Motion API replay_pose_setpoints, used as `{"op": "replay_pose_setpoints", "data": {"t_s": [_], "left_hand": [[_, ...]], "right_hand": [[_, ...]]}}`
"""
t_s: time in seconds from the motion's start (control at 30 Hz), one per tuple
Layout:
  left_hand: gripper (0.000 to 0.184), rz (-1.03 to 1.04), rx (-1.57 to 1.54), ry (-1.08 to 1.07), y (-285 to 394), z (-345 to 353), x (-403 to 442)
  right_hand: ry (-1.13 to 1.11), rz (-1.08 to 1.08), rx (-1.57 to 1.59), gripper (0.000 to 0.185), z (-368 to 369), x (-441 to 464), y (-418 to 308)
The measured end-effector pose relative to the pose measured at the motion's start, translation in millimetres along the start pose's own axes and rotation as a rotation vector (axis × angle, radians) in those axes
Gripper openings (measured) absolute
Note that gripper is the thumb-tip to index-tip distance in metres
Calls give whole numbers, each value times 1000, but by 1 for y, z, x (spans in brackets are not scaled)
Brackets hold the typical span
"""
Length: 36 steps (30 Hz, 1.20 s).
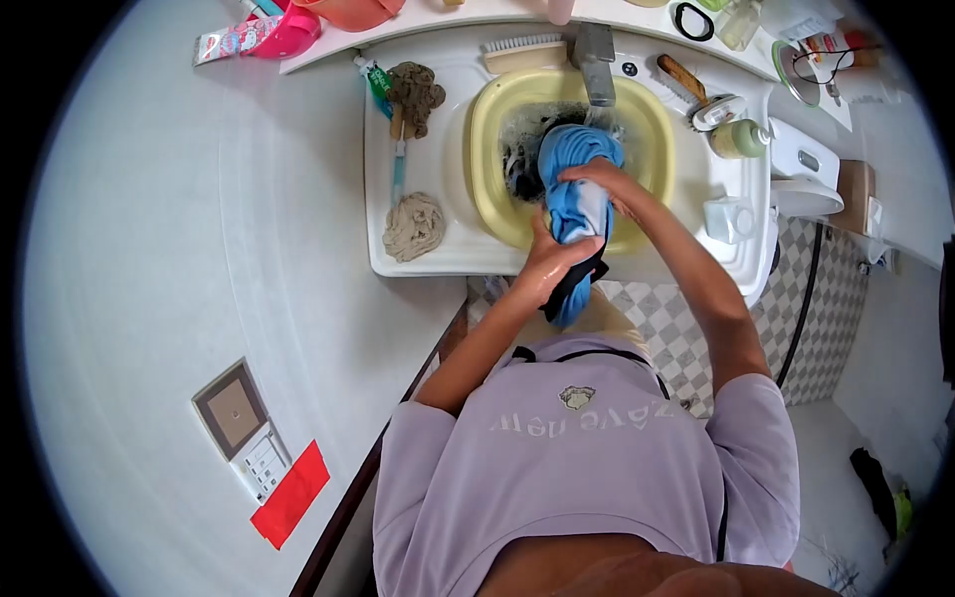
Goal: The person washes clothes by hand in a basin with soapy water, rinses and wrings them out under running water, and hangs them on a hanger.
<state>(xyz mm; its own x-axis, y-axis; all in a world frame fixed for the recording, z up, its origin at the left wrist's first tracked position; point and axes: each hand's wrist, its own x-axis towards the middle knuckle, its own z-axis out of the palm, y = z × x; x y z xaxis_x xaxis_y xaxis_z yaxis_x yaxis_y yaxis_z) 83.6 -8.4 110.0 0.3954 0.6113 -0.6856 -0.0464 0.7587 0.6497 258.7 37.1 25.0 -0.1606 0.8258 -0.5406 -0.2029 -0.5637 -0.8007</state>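
A blue garment with white and black parts [579, 149] is bunched up over the front of a yellow basin [485, 204]. My left hand [549, 261] is wrapped round its lower part, near the basin's front rim. Higher up, my right hand [602, 181] grips the same cloth from the right side. The garment's lower end hangs past the sink edge toward my body. In the basin, dark cloth [519, 169] lies in foamy water, partly hidden by the blue garment. A metal faucet [595, 65] stands over the basin's far rim.
The white sink [438, 261] carries two wrung cloths, one brown [415, 98] and one beige [413, 229], left of the basin. A scrub brush [524, 54] lies behind it. To the right are a wooden brush [682, 78], a green pump bottle [738, 139] and a clear-white container [729, 220].
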Motion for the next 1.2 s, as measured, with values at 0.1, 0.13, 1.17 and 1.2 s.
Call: {"op": "replay_pose_setpoints", "data": {"t_s": [0.1, 0.13, 1.17, 1.2], "left_hand": [[86, 59, -28, -39, -10, 4, 9], [79, 4, -103, -78, -16, -2, 15], [25, 138, 940, -288, -33, -22, 35], [30, 200, 721, -357, -31, -22, 34]], "right_hand": [[-156, -71, -1153, 42, 5, 25, -19], [-137, -41, -1219, 50, 12, 26, -20], [361, 146, -618, 83, 28, 6, -4], [380, 137, -591, 86, 29, 2, -9]]}}
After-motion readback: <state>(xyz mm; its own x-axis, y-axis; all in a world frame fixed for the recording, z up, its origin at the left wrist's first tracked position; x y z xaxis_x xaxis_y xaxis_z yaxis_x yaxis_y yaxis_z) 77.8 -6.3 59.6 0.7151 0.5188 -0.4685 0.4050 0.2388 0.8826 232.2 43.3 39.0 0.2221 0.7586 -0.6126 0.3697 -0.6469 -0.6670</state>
